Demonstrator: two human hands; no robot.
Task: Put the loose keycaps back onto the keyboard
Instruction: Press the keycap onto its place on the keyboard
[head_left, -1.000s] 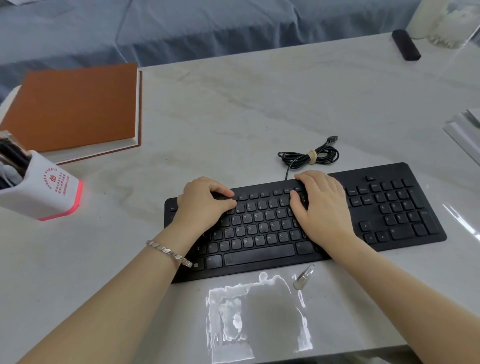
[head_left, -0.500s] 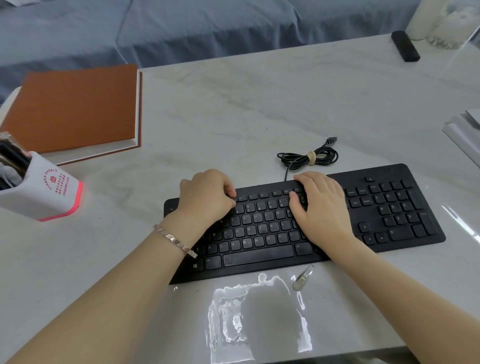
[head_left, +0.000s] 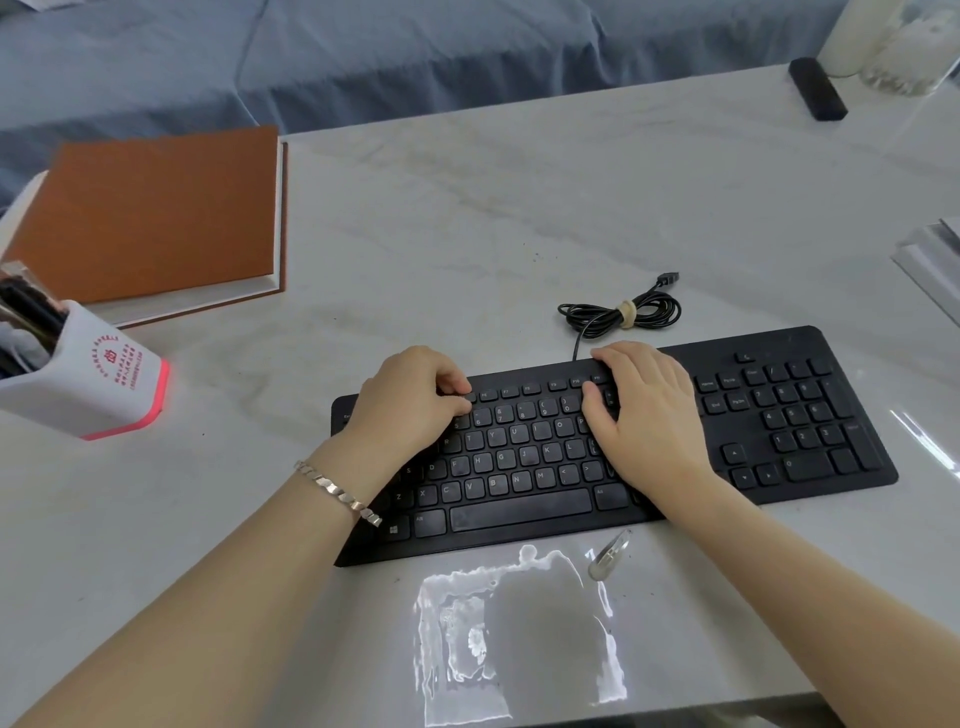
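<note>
Left grip (head_left: 410, 400) sits on the upper-left keys of the keyboard (head_left: 519, 506). Fingers curled, tips down at the function/number rows. Can't tell if it's pinching a keycap or just pressing. Right grip (head_left: 644, 410) is released, lying flat on the upper-right of the main key block, fingertips at the top row. Keyboard lies flat on the bench (head_left: 467, 234) under both grips. Coiled cable (head_left: 623, 312) just beyond right grip. Small shiny metal piece (head_left: 608, 556) on the bench, nearer than right grip's wrist, just off the keyboard's front edge.

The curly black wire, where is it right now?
In the head view, the coiled black wire lies on the table just behind the keyboard, past the right hand.
</note>
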